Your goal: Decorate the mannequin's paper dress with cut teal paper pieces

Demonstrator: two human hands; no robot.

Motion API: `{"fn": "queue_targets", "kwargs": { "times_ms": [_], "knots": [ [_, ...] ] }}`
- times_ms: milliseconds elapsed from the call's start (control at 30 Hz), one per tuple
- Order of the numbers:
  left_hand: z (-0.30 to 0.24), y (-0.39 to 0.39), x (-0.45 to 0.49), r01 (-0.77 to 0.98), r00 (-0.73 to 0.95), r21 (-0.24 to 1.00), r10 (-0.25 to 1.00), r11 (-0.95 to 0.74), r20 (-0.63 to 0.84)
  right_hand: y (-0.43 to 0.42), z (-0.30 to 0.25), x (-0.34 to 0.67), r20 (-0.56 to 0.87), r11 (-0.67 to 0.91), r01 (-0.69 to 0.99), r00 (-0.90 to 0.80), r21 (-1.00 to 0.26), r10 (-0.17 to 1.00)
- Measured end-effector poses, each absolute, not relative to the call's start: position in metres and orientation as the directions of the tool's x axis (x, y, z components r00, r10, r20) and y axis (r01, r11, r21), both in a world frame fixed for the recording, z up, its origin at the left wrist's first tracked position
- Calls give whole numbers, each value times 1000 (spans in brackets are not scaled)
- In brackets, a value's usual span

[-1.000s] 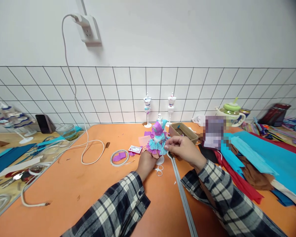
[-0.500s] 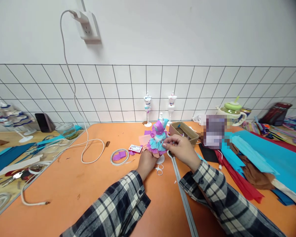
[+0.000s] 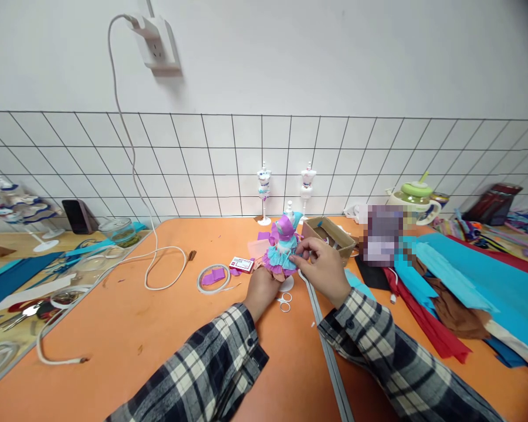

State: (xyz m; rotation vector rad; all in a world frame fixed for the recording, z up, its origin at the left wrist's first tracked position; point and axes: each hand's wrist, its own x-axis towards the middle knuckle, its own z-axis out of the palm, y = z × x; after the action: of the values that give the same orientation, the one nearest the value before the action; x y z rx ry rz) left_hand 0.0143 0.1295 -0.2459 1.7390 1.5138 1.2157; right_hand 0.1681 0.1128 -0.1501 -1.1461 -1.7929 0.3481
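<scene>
A miniature dress form [image 3: 290,206] wears a small dress [image 3: 282,249] with a purple top and turquoise and purple ruffles. My left hand [image 3: 263,287] is closed around its lower part, the fingers mostly hidden behind the skirt. Thumb and forefinger of my right hand [image 3: 323,265] pinch at the right edge of the turquoise ruffle; anything finer between the fingertips is too small to make out. Just below the form's round white base [image 3: 286,283] lie small white-handled scissors [image 3: 284,302]. Purple cloth scraps [image 3: 214,275] and a red-and-white box [image 3: 242,265] are left of my hands.
Two more dress forms [image 3: 264,190] stand by the tiled wall. A cardboard box [image 3: 330,234] sits behind my right hand, and a grey metal strip [image 3: 328,346] runs toward me. Folded cloth [image 3: 479,275] covers the right side; a white cable [image 3: 156,258] curls at left.
My right hand has shifted slightly, its fingers still at the skirt's right edge. The left hand holds nearly the same place. The whole view has moved a little.
</scene>
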Motion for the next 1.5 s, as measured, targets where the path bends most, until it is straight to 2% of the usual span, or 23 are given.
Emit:
{"fn": "queue_targets", "kwargs": {
  "times_ms": [133, 367, 667, 1033, 1333, 1500],
  "knots": [
    [-250, 131, 13, 520, -14, 818, 955, -245, 295, 111, -157, 167, 681, 645, 557, -182, -523, 709],
    [-251, 132, 12, 572, 6, 783, 956, -245, 294, 115, -169, 169, 748, 681, 599, -196, -420, 634],
    [-252, 132, 10, 612, 34, 748, 954, -256, 299, 115, -168, 169, 787, 723, 501, -125, -476, 605],
    [-252, 133, 8, 625, 57, 734, 952, -268, 299, 115, -170, 169, 777, 708, 548, -157, -445, 610],
    [-248, 131, 7, 598, 99, 740, 945, -308, 313, 104, -183, 170, 800, 700, 537, -75, -471, 595],
    [-249, 133, 7, 607, 53, 748, 952, -270, 301, 94, -207, 194, 784, 681, 607, -148, -409, 603]
  ]
}}
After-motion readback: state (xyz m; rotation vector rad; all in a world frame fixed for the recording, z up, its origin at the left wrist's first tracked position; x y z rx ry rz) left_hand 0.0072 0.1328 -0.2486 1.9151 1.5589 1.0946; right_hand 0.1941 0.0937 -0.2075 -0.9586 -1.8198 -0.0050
